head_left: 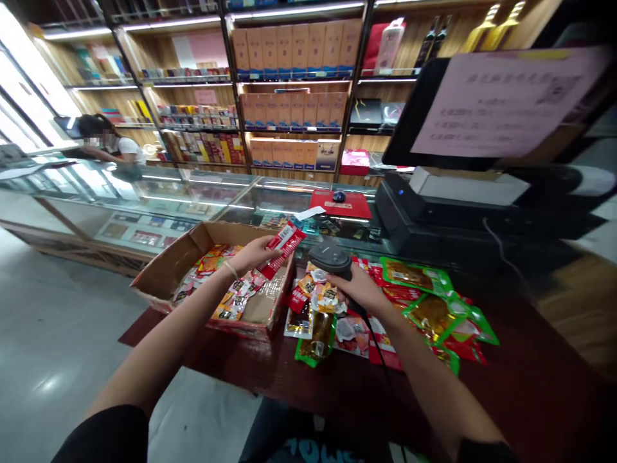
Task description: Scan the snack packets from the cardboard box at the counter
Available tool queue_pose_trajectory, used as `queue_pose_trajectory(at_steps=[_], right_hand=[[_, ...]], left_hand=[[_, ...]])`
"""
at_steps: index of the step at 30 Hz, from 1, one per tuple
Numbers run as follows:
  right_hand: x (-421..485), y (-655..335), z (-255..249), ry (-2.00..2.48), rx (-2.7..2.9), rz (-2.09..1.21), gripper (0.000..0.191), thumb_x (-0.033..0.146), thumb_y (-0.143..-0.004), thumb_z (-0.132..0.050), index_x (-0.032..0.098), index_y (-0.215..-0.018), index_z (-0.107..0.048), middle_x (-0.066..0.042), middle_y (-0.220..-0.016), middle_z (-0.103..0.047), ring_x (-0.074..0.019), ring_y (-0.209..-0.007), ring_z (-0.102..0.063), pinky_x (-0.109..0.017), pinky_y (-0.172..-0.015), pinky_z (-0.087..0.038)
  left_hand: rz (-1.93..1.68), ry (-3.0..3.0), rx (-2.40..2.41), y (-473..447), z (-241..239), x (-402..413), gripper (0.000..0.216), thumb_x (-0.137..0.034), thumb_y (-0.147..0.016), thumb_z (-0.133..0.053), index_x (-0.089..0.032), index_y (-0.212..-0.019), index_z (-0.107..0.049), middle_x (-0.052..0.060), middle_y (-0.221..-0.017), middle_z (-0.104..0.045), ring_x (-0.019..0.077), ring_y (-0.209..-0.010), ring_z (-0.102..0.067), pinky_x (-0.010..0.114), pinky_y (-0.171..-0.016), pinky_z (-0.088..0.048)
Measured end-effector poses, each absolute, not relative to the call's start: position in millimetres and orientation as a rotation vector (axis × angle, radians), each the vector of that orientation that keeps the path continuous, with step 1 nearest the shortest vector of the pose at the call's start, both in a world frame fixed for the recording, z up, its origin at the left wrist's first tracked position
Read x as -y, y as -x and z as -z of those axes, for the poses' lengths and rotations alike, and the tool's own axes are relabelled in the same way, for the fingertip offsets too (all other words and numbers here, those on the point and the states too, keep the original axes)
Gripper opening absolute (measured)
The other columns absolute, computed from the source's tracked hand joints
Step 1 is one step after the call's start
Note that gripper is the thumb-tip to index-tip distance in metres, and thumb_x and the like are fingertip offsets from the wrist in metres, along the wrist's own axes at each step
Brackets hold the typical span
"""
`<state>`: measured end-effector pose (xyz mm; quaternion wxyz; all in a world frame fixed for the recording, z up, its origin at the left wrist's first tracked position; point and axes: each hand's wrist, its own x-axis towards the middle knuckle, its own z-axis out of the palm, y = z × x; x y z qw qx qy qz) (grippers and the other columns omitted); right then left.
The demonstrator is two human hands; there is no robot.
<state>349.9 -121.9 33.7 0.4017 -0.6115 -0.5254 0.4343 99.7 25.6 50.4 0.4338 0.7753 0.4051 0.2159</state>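
Observation:
My left hand is closed on a long red snack packet, held up over the right side of an open cardboard box. My right hand grips a black barcode scanner whose head points toward the red packet; its cable runs down along my forearm. Several small orange and red snack packets lie inside the box. More packets, red and green, are spread on the dark red counter under and to the right of my right hand.
A black register with a screen and a pink notice stands at the back right. A glass display counter runs to the left, with a red mouse pad and mouse on it. Shelves of boxed goods fill the back wall; a person sits far left.

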Motion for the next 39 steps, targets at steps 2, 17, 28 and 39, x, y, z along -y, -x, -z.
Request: queue_pose_trajectory(at_steps=[2, 17, 28, 39], right_hand=[[131, -369, -30, 1.575, 1.287, -1.049, 0.028, 0.046, -0.078, -0.068, 0.022, -0.081, -0.054, 0.005, -0.042, -0.053, -0.0139, -0.036, -0.051, -0.024, -0.036, -0.039], [215, -486, -16, 1.612, 0.929, -0.864, 0.035, 0.053, -0.077, -0.068, 0.022, -0.085, -0.053, 0.005, -0.043, -0.052, -0.0138, -0.034, -0.046, -0.027, -0.036, -0.038], [201, -477, -11, 1.587, 1.003, -0.909, 0.036, 0.052, -0.076, -0.07, 0.021, -0.078, -0.051, 0.004, -0.046, -0.055, -0.0126, -0.037, -0.049, -0.024, -0.039, -0.04], [144, -391, -35, 1.583, 1.243, -1.042, 0.03, 0.047, -0.079, -0.068, 0.021, -0.075, -0.053, 0.001, -0.043, -0.055, -0.0142, -0.035, -0.05, -0.026, -0.036, -0.04]], left_hand=[[-0.573, -1.833, -0.997, -123, -52, -21, 0.041, -0.046, -0.075, -0.062, -0.015, -0.101, -0.062, 0.003, -0.087, -0.068, 0.0166, -0.072, -0.059, 0.026, -0.066, -0.046], [-0.194, -1.556, -0.805, -334, 20, 15, 0.029, -0.02, -0.064, -0.076, -0.012, -0.089, -0.065, 0.002, -0.07, -0.065, 0.013, -0.063, -0.061, 0.025, -0.063, -0.049], [-0.356, -1.674, -0.743, -302, -7, 2, 0.033, -0.018, -0.074, -0.069, -0.013, -0.106, -0.069, 0.01, -0.102, -0.072, 0.0195, -0.091, -0.066, 0.03, -0.081, -0.052], [-0.729, -1.613, -0.935, -141, -35, -32, 0.039, -0.029, -0.076, -0.07, -0.013, -0.111, -0.064, 0.01, -0.109, -0.068, 0.018, -0.092, -0.064, 0.032, -0.08, -0.054]])
